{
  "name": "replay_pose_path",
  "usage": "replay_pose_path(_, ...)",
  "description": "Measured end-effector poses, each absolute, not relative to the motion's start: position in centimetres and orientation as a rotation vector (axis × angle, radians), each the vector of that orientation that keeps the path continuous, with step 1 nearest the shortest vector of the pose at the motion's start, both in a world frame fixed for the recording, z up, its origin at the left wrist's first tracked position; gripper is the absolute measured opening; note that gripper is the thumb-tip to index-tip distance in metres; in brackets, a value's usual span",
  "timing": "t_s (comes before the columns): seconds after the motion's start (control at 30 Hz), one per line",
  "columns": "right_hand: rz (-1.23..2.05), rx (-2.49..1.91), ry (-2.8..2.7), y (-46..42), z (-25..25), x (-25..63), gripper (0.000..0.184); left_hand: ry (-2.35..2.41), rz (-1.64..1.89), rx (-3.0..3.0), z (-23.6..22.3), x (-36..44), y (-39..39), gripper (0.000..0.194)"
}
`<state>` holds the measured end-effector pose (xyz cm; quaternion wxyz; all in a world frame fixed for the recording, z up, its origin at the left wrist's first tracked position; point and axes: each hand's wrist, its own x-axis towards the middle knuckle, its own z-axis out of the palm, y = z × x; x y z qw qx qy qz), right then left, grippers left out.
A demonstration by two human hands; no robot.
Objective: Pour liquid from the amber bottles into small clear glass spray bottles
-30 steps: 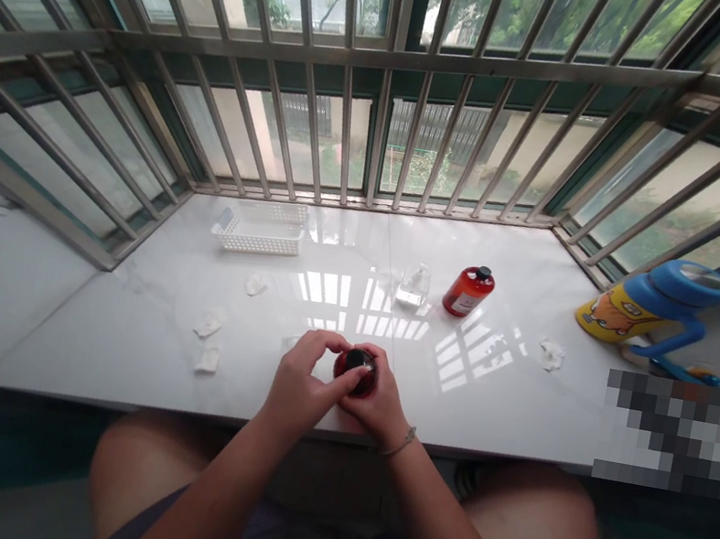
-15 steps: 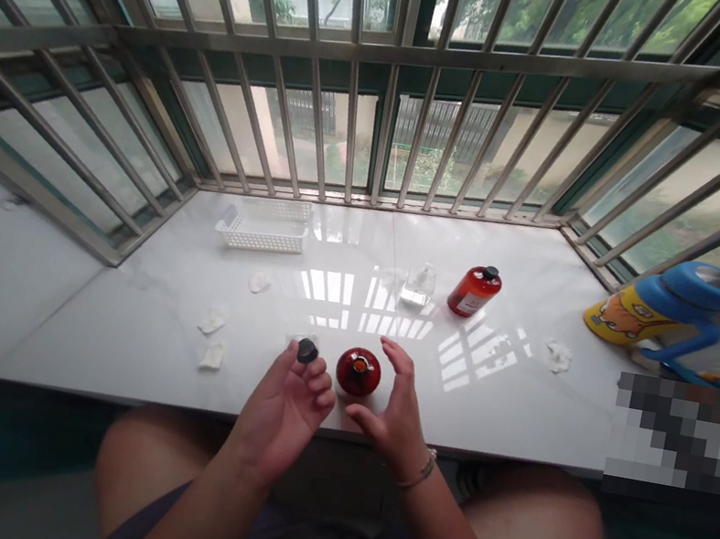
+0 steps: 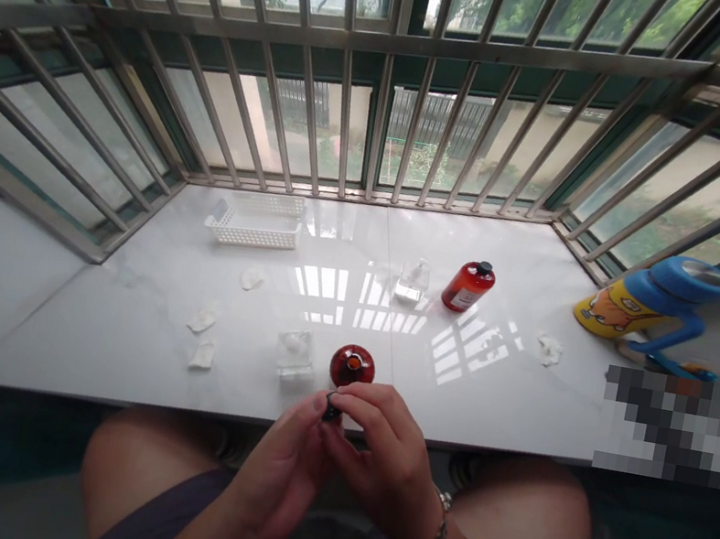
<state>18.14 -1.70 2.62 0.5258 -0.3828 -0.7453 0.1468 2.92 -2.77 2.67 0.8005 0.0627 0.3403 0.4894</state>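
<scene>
In the head view, the black cap [image 3: 331, 409] sits between the fingertips of both hands, close to the near edge of the tabletop [image 3: 476, 402]. The left hand [image 3: 279, 469] pinches it, its thumb along the cap's left side; the rest of that grip is partly hidden. The right hand [image 3: 394, 448], with a bracelet [image 3: 440, 530] at the wrist, reaches in from the other side, fingers bent and tips at the cap's upper right; whether this grip also squeezes it, I cannot tell. Just beyond the two grips stands the uncapped red bottle [image 3: 363, 370], upright, its mouth showing and its lower near side covered by the right fingers. A clear glass container [image 3: 294, 356] stands to its left, near the left thumb. Farther back are a second clear container [image 3: 412, 283] and, right beside it, a capped red bottle [image 3: 468, 287] with a pale label.
</scene>
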Motion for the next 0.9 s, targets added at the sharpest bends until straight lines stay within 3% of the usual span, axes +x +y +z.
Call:
replay_pose_path(0.27,0.166,-1.001,-1.808,-2.3,3.0,21.0,0.045,0.818,0.985,0.267,2.4,3.4,-3.9,0.045)
replay_pose_path(0.43,-0.090,-1.501,-1.711,1.6,-0.1,28.5,0.027,1.004,0.896,0.469,1.3,2.4,-4.2,0.045)
replay_pose_path(0.67,-0.207,-2.143,-1.712,5.9,-8.4,40.3,0.039,1.192,0.998,0.605,-1.2,-0.8,-4.3,0.053)
replay_pose_path(0.9,-0.349,-2.087,-1.729,6.8,-9.7,41.8,0.047,1.365,1.166,0.846,-2.4,-3.2,-3.2,0.047)
